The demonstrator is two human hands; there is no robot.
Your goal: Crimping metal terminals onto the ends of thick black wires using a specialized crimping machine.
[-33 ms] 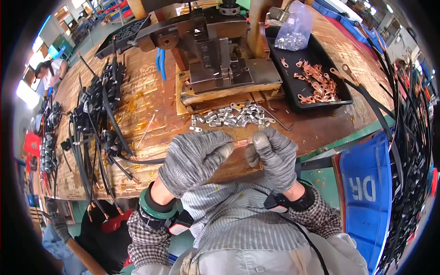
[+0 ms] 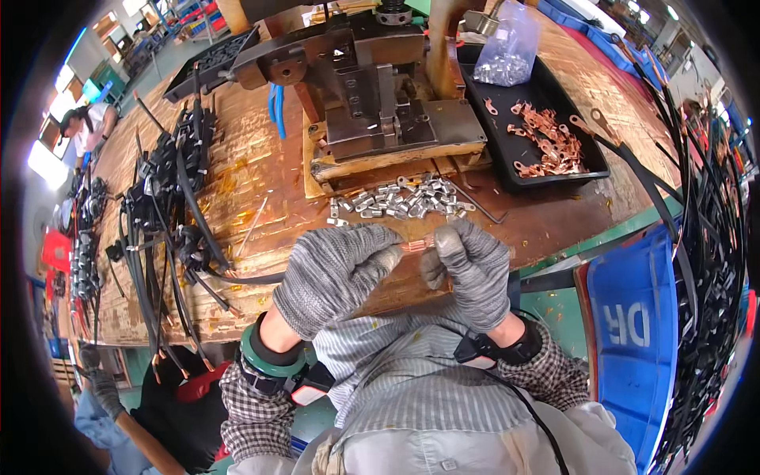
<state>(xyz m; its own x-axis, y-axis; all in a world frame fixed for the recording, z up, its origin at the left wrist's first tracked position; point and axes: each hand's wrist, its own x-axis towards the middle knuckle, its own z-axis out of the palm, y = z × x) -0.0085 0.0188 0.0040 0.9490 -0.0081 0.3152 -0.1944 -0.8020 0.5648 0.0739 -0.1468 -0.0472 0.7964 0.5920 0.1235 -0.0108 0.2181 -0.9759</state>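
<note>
Both my hands wear grey knitted gloves and meet low over the bench's front edge. Between their fingertips shows a short length of bare copper wire [image 2: 414, 247]. My left hand [image 2: 332, 273] is closed, its thumb and forefinger pinching one side of the copper. A black cable [image 2: 257, 279] runs into that glove from the left. My right hand [image 2: 473, 273] pinches the copper's other side; whatever else its fingers cover is hidden. Just beyond the gloves lies a loose pile of silvery metal cable lugs [image 2: 408, 198].
A heavy metal press [image 2: 396, 119] stands behind the lugs. To its right, a black tray [image 2: 514, 170] carries copper lugs [image 2: 550, 142] and a clear bag [image 2: 507, 59]. Black cable bundles [image 2: 170, 182] lie at left. A blue bin [image 2: 629, 332] stands at right. Another person's gloved hand [image 2: 101, 380] is lower left.
My right hand has shifted very slightly to the left. The copper wire between my hands stays in nearly the same place.
</note>
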